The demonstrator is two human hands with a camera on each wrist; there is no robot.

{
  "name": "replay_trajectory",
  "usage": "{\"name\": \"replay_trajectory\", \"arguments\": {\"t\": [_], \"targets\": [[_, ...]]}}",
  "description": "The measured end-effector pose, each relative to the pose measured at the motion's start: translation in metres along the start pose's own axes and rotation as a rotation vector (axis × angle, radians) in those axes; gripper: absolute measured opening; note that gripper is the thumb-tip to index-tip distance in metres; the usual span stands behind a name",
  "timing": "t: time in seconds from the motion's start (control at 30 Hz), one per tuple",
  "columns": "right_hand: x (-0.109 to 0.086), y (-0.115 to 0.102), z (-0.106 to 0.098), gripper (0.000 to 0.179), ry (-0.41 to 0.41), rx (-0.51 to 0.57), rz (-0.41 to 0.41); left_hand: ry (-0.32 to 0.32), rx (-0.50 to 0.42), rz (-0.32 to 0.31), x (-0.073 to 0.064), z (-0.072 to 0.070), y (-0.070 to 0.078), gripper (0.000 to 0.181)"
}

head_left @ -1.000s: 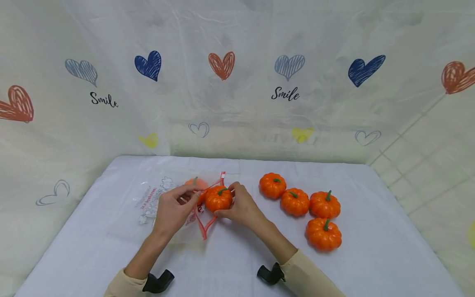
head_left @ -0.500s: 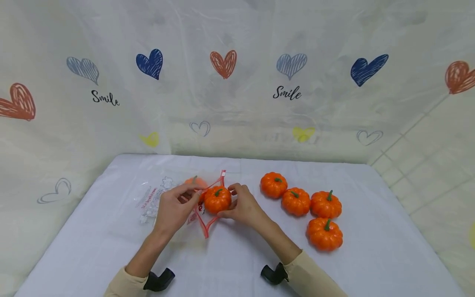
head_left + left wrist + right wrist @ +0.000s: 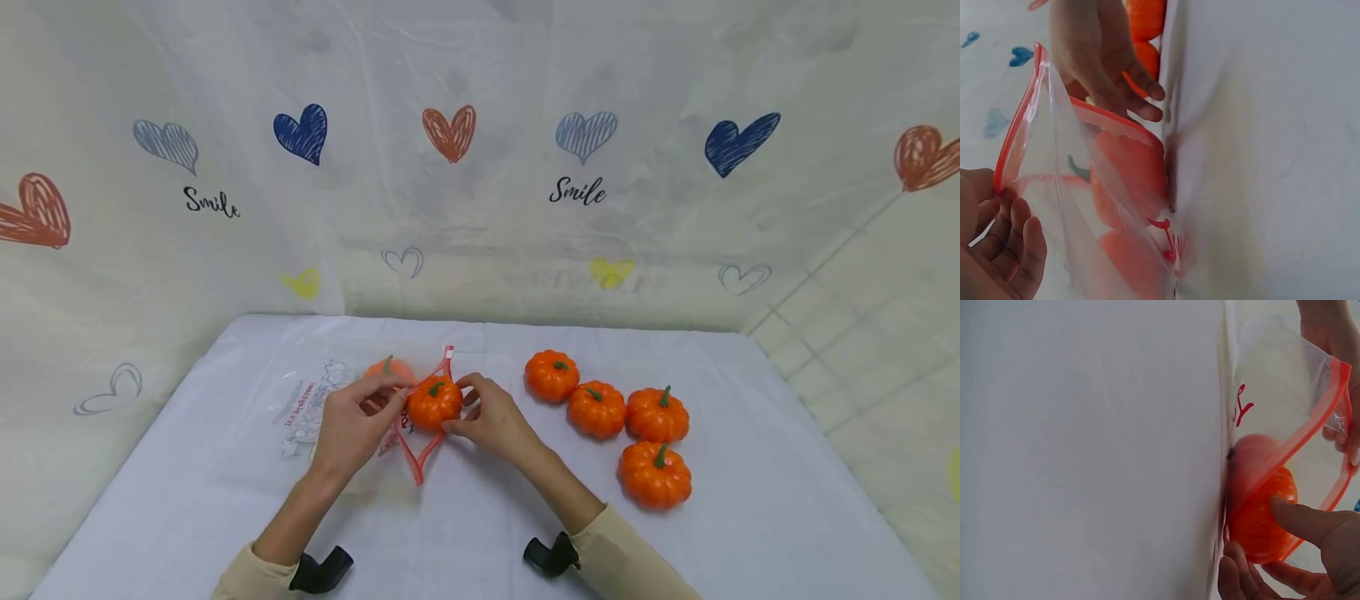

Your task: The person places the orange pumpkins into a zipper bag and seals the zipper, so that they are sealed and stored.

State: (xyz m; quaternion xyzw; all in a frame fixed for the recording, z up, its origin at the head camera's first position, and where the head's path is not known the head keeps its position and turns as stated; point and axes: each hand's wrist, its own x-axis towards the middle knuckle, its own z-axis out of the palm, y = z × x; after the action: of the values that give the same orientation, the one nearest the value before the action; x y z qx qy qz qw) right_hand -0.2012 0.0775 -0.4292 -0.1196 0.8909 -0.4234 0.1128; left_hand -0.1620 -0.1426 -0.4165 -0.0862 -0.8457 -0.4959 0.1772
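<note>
My left hand (image 3: 358, 421) pinches the rim of a clear zip bag (image 3: 303, 412), which has a red zip edge and printed pictures. Its mouth gapes to the right. One small orange pumpkin (image 3: 390, 368) lies inside, pale through the plastic. Another pumpkin (image 3: 434, 405), with a green stem, sits in the mouth between the two red edges. My right hand (image 3: 491, 418) is at its right side, thumb and fingers spread apart, tips at its surface. The right wrist view shows the thumb (image 3: 1300, 519) overlapping that pumpkin. Part of the pumpkin is hidden by the bag's edge.
Several more orange pumpkins stand on the white-covered table (image 3: 757, 467) to the right; the nearest pumpkin (image 3: 655, 475) is close to my right forearm. A white backdrop (image 3: 510, 233) with printed hearts hangs behind the table. Black wrist mounts stick out below both hands.
The pumpkin at the bag's mouth has shifted left, further between the red edges. The right thumb has slid back from under it toward its right side. The left hand keeps its place.
</note>
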Motion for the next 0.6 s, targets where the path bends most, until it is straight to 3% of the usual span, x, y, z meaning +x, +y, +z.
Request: {"name": "replay_trajectory", "arguments": {"t": [0.23, 0.6], "targets": [[0.0008, 0.0013, 0.0026, 0.058, -0.014, 0.010, 0.018, -0.020, -0.001, -0.015, -0.0009, -0.0002, 0.0009, 0.009], [0.0057, -0.0024, 0.0071, 0.060, 0.011, -0.009, 0.002, -0.017, -0.021, 0.012, -0.0002, -0.0021, -0.0004, 0.011]]}}
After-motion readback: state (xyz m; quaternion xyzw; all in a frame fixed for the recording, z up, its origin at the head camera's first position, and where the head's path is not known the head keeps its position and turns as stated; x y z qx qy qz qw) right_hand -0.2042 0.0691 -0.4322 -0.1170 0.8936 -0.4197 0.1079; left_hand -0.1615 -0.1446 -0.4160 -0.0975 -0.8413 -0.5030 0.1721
